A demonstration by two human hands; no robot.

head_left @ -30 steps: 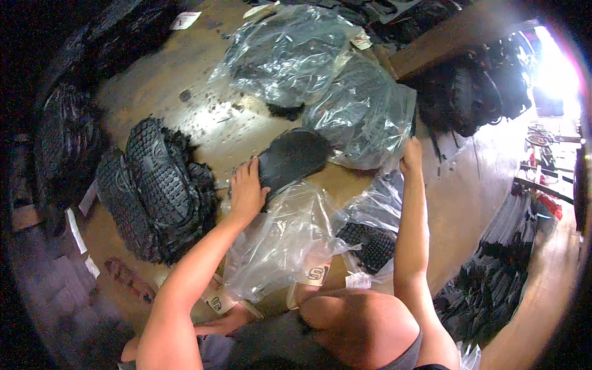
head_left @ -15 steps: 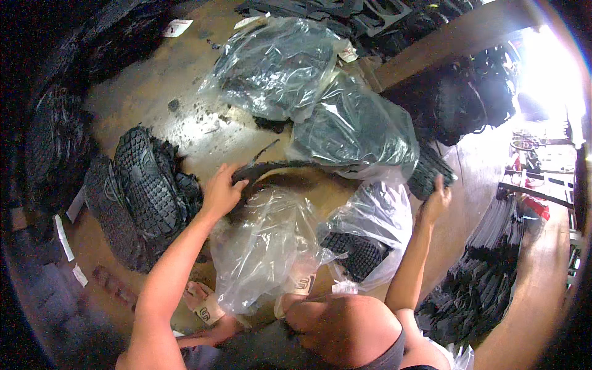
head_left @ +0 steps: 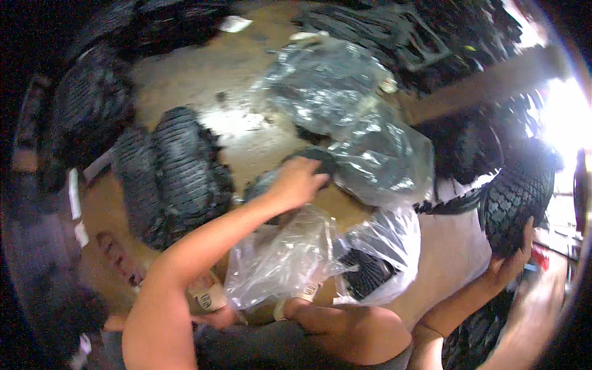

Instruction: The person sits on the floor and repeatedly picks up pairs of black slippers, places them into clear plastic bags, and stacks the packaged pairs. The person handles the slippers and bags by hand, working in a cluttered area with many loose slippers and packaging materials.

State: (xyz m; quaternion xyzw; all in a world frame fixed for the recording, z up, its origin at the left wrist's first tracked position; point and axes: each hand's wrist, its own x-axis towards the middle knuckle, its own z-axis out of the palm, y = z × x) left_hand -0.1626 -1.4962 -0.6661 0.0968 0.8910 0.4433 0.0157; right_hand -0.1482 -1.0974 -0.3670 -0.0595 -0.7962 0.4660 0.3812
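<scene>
My left hand (head_left: pixel 304 179) is curled over a dark flat rubber sole (head_left: pixel 324 163) in the centre, beside a filled clear plastic bag (head_left: pixel 382 160). At the right, my right hand (head_left: pixel 515 250) grips a black treaded rubber sole (head_left: pixel 518 194), raised and tilted, its tread in view. Below my left hand lies crumpled clear plastic (head_left: pixel 277 265), next to another clear bag (head_left: pixel 376 271) with a treaded black piece inside. The picture is blurred by motion.
Stacks of treaded black soles (head_left: pixel 185 166) lie at the left, with more dark piles (head_left: pixel 92 105) behind. A second filled bag (head_left: pixel 320 83) lies farther back. A brown beam (head_left: pixel 481 86) crosses the upper right. My bent legs (head_left: pixel 364 333) are at the bottom.
My right hand has swung out to the right with a treaded sole. My left hand has moved right toward the filled bags, on the dark sole. The whole view has shifted.
</scene>
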